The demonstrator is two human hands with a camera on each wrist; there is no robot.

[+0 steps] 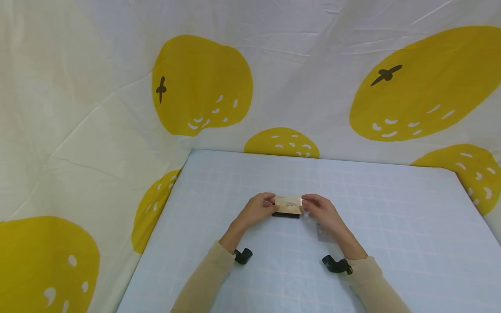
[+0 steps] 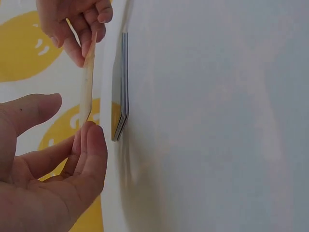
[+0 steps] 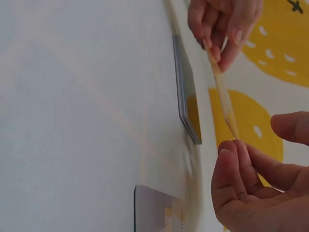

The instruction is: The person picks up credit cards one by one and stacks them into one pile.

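Note:
A thin cream card (image 1: 288, 204) with dark handwriting-like marks is held between my two hands, above the table. My left hand (image 1: 257, 211) holds its left end at curled fingertips. In the left wrist view the left thumb (image 2: 46, 108) stands apart from the card. My right hand (image 1: 322, 211) holds the opposite end at its fingertips, and the right thumb (image 3: 292, 128) is likewise raised off it. Just below the card lies a dark, flat, layered block (image 1: 286, 215), its glossy top mirroring the yellow print in the wrist views.
A greyish card (image 1: 323, 234) with rounded corners lies by the right forearm, partly hidden by it. Pale checked cloth covers the table (image 1: 391, 243). Behind and to the left hangs a white curtain (image 1: 297, 87) with yellow fruit shapes. Small black cameras are worn on both wrists.

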